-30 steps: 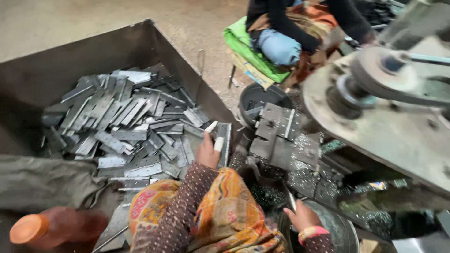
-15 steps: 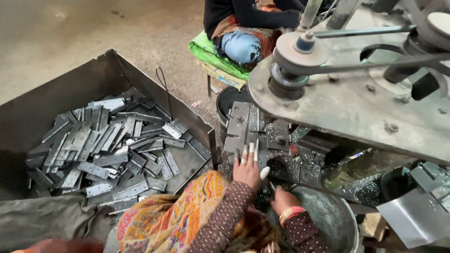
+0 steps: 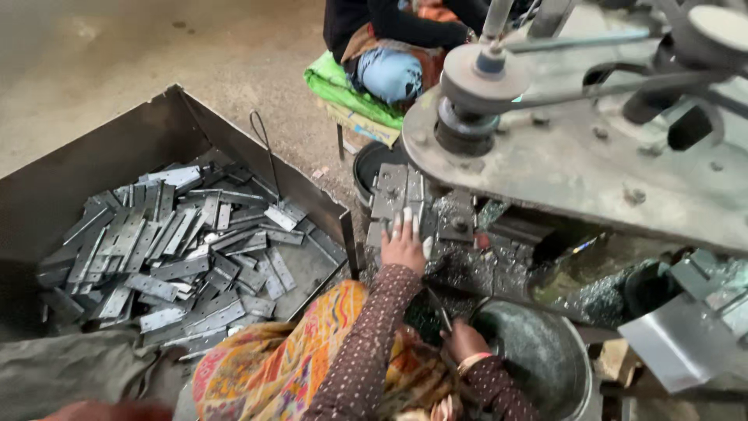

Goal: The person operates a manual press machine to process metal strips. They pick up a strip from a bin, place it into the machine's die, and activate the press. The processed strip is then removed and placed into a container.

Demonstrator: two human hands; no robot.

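Note:
My left hand point(image 3: 403, 243) lies flat, fingers stretched, on a small grey metal plate point(image 3: 427, 246) on the low bed point(image 3: 389, 191) of a belt-driven machine; only the plate's edge shows beside the palm. My right hand point(image 3: 464, 340) sits lower, curled around a thin dark metal rod point(image 3: 438, 310) close to a round metal bucket point(image 3: 575, 347). Both sleeves are brown with dots, over orange patterned cloth. To my left stands a big dark metal tray point(image 3: 54, 195) heaped with several flat grey plates point(image 3: 179, 238) with holes.
The machine's heavy grey body point(image 3: 592, 168) with pulley point(image 3: 477, 78) and belt overhangs the bed on the right. Another person point(image 3: 389, 66) sits on a green cushion point(image 3: 339, 86) beyond it. A black tub point(image 3: 368, 164) stands by the tray's corner. Metal shavings litter the bed.
My left hand moved from the tray's edge, where it held a plate, over to the machine bed and is now pressed flat there. My right hand stayed low by the bucket.

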